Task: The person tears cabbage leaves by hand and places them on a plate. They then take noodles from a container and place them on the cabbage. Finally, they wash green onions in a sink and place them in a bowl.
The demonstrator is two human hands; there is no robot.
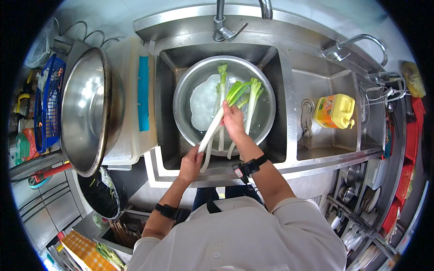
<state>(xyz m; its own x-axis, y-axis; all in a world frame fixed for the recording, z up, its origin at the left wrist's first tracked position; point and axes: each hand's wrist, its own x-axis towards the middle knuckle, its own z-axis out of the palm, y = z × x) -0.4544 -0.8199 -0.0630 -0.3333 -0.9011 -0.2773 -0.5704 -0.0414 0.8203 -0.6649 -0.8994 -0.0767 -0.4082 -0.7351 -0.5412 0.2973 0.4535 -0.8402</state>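
Observation:
A long white-and-green leek [212, 128] slants over a round metal basin [182, 130] that stands in the left sink [166, 159]. My left hand [190, 164] grips its white lower end, near the sink's front edge. Higher up, close to the green part, my right hand [233, 121] is closed around the same leek. Several more leeks [251, 105] lean in the basin under and beside my hands, with trimmed green tops. A rounded whitish patch [204, 101] shows in the basin's left half; whether it is foam or an object I cannot tell.
Left of the sink a large metal bowl [83, 111] stands on edge against a translucent plastic box [130, 111]. A faucet [222, 30] rises behind the sink. In the right sink sits a yellow jug [334, 111]. A lined black bin [98, 193] stands at the lower left.

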